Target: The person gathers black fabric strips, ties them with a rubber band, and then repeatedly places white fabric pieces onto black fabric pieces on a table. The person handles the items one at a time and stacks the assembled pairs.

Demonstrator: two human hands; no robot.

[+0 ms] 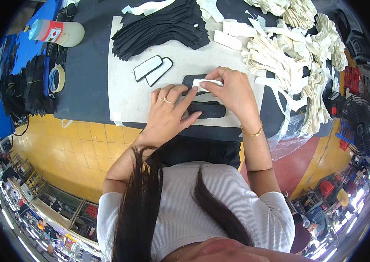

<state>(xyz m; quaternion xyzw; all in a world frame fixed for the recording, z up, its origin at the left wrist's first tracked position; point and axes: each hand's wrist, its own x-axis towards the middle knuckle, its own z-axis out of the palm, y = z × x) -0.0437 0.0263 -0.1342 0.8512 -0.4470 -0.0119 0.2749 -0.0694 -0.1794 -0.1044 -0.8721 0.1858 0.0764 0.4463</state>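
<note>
My right hand (234,89) pinches a small white fabric strip (202,87) between thumb and fingers. The strip lies over a black rounded fabric piece (188,80) on the pale sheet. My left hand (167,109) rests with fingers spread; its index fingertip reaches the strip's near left end. Close to the left thumb lies a second black rounded piece (213,110). Farther off to the left are two overlapping rounded white pieces with black edges, a left one (147,69) and a right one (160,72).
A fanned stack of black cut fabric (163,28) sits beyond my hands. Bundles of cream fabric pieces (281,56) cover the right side. At left stand a bottle (69,34) and a tape roll (57,79). A black fan (359,125) is at far right.
</note>
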